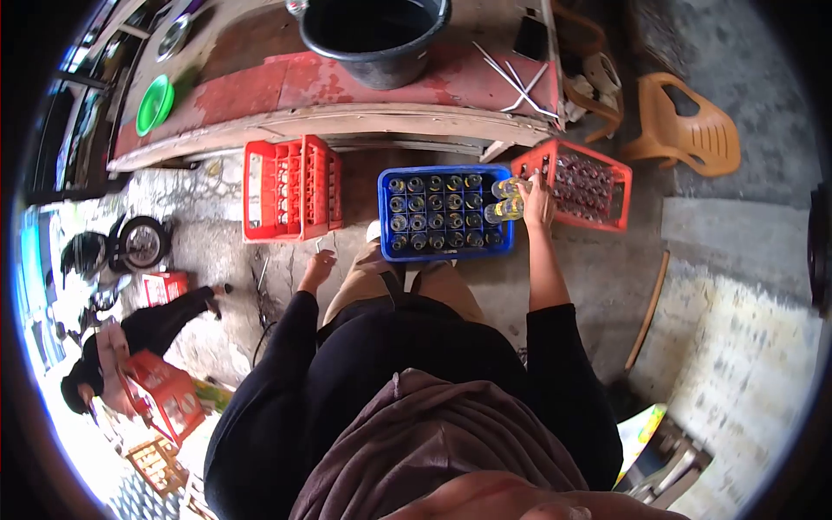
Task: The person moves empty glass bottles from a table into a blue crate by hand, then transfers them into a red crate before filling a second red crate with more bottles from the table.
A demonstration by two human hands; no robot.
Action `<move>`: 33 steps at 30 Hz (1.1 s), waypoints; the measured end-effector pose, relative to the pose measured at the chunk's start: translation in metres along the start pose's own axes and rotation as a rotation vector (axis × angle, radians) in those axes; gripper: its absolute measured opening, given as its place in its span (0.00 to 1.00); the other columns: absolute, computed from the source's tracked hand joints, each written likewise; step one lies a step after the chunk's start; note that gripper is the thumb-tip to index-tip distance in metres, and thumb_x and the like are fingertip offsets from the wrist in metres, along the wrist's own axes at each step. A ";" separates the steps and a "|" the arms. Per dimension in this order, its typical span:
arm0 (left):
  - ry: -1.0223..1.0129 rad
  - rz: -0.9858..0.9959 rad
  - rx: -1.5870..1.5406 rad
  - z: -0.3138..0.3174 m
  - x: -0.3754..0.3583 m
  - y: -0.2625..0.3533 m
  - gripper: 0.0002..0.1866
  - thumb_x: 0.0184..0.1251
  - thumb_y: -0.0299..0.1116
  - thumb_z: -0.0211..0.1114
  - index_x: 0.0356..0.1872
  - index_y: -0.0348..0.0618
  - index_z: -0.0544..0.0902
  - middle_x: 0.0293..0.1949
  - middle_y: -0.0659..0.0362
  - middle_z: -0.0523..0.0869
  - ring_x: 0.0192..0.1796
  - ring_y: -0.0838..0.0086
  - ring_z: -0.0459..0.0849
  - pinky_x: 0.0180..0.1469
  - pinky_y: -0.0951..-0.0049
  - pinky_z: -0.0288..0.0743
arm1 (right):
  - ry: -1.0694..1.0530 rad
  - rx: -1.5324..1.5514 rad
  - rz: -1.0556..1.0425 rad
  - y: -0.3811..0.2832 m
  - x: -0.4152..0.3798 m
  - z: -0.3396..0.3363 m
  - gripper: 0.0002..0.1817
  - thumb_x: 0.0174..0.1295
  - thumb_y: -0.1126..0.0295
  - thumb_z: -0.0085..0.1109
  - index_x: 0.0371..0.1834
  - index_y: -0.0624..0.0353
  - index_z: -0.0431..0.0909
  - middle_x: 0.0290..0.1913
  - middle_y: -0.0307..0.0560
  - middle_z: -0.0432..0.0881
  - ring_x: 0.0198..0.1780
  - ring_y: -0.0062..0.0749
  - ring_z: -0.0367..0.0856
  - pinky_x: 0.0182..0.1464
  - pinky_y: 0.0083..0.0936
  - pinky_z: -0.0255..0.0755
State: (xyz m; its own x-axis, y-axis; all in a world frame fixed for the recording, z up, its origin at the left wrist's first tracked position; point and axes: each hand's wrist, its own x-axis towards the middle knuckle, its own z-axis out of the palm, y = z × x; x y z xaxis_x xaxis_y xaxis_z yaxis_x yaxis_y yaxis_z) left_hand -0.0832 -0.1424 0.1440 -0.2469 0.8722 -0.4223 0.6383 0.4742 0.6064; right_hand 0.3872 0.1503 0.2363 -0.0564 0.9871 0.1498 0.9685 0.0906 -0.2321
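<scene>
My right hand (539, 206) is closed on two glass bottles (505, 210) with yellow labels, at the right side of a blue crate (446, 255). The bottles lean sideways over the crate's right rim. Rows of glass bottles (435, 203) stand upright in the blue crate's compartments. Down at the left, my left hand (320, 269) is apart from the crates. Its fingers are curled, with a thin white stick (318, 246), which looks like a cigarette, between them.
Red crates (334, 186) stand left of the blue one, and a red crate (620, 195) with bottles stands right. Ahead, a table (286, 78) bears a black tub (381, 68) and a green bowl (156, 104). At lower left, another person (108, 364) holds a red crate (165, 399).
</scene>
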 end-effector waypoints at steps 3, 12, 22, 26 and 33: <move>-0.023 -0.213 -0.076 0.029 -0.047 0.011 0.16 0.54 0.37 0.62 0.43 0.43 0.80 0.36 0.48 0.84 0.42 0.58 0.83 0.44 0.65 0.76 | -0.081 -0.022 -0.066 0.009 0.013 0.021 0.18 0.54 0.56 0.61 0.40 0.54 0.69 0.38 0.50 0.78 0.42 0.46 0.78 0.39 0.41 0.73; 0.156 -0.357 -0.054 0.093 -0.150 0.013 0.13 0.55 0.39 0.60 0.39 0.45 0.81 0.36 0.51 0.84 0.42 0.54 0.81 0.45 0.61 0.76 | -0.119 -0.133 -0.199 0.023 0.028 0.085 0.16 0.53 0.56 0.62 0.36 0.53 0.70 0.37 0.46 0.79 0.43 0.42 0.78 0.60 0.45 0.60; 0.265 -0.422 -0.119 0.129 -0.223 0.038 0.10 0.55 0.35 0.60 0.36 0.42 0.81 0.37 0.52 0.84 0.41 0.58 0.83 0.43 0.64 0.77 | -0.218 -0.216 -0.293 0.016 0.025 0.093 0.15 0.57 0.58 0.58 0.39 0.54 0.67 0.39 0.48 0.75 0.42 0.42 0.78 0.34 0.35 0.78; 0.184 -0.511 -0.083 0.115 -0.228 0.069 0.12 0.55 0.35 0.61 0.37 0.40 0.81 0.36 0.50 0.84 0.41 0.57 0.83 0.42 0.64 0.77 | -0.335 -0.140 -0.205 0.022 0.022 0.113 0.15 0.58 0.61 0.57 0.43 0.53 0.66 0.40 0.48 0.74 0.45 0.42 0.76 0.35 0.35 0.78; 0.145 -0.411 -0.043 0.085 -0.198 0.076 0.16 0.56 0.38 0.61 0.43 0.40 0.79 0.38 0.48 0.84 0.44 0.57 0.82 0.45 0.65 0.76 | -0.332 -0.129 -0.442 0.030 0.033 0.126 0.07 0.61 0.69 0.48 0.42 0.52 0.69 0.43 0.48 0.74 0.48 0.42 0.74 0.39 0.34 0.78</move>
State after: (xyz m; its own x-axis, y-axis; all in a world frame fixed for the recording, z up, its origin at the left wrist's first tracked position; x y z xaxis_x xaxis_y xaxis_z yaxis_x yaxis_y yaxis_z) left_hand 0.0764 -0.2889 0.2166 -0.5760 0.6162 -0.5372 0.4355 0.7874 0.4362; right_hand 0.3836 0.2026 0.1137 -0.5167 0.8492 -0.1089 0.8558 0.5087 -0.0939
